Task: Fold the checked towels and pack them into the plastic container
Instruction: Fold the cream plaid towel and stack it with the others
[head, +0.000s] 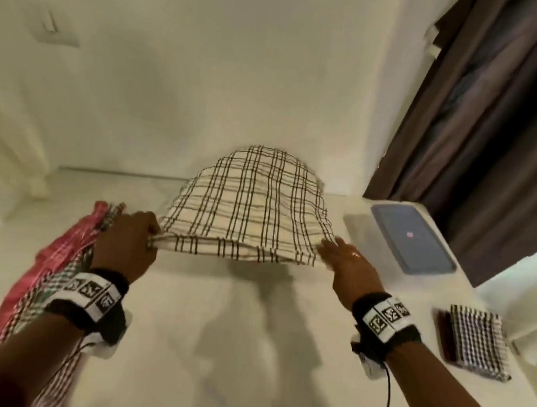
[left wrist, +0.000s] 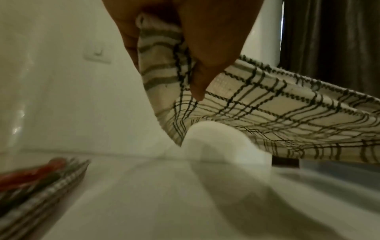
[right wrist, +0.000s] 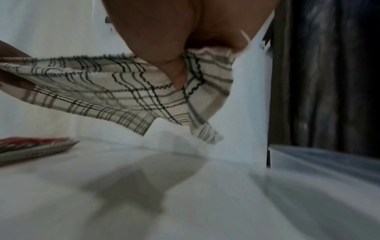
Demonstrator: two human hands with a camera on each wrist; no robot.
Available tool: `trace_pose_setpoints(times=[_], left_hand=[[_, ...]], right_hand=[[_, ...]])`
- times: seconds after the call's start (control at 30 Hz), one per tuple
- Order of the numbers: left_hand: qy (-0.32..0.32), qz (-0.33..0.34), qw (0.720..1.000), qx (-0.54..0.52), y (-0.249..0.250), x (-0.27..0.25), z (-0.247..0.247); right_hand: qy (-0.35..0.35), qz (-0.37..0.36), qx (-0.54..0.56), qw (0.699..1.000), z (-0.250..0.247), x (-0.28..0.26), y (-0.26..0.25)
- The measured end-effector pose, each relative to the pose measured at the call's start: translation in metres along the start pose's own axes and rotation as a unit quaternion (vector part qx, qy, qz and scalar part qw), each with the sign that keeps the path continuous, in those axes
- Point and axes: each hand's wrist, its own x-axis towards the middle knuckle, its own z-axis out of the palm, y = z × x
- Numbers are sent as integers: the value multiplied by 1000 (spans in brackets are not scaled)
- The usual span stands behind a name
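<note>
A cream towel (head: 250,208) with dark checks hangs in the air above the white table (head: 214,330), doubled over with its near edge stretched between my hands. My left hand (head: 137,236) pinches its left corner; the left wrist view shows the thumb and fingers (left wrist: 201,68) gripping the towel (left wrist: 267,110). My right hand (head: 341,254) pinches the right corner, and the right wrist view shows its thumb pressed into the cloth (right wrist: 127,91). The plastic container (head: 412,238), clear with a bluish lid, stands at the back right.
A pile of unfolded red and checked towels (head: 65,268) lies at the left table edge. A folded small-check towel (head: 478,341) sits at the right edge on something dark. A brown curtain (head: 487,127) hangs at the right; a white wall stands behind the table.
</note>
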Motion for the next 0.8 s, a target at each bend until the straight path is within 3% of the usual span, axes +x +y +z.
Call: trace_pose_setpoints(times=[0.1,0.17,0.2,0.27,0.5,0.63,0.73,0.8], left_hand=[[-153,15,987,41,-15,-49,40],[-277,-6,955,103,-24,-78,67],[-342,-10,932,118,-28,-92,79],[-416,-4,903,107,-29,-114,97],[-359,-46,932,-9,-18,-151,116],[-352,-101,929,-51,-21,-161,111],[-322,-55,945,-24,-22,-171,111],[-335,-41,941,-11,-22,-178,114]], right_hand=[[-133,28,9,991,47,-46,-5],[-308,70,-3,949,67,-73,-4],[-360,88,-5,929,74,-84,-4],[-392,102,11,914,84,-96,-10],[-277,166,141,936,117,-117,-38],[-200,196,153,948,122,-129,-32],[-233,195,136,943,118,-133,-32],[-257,196,132,937,121,-134,-31]])
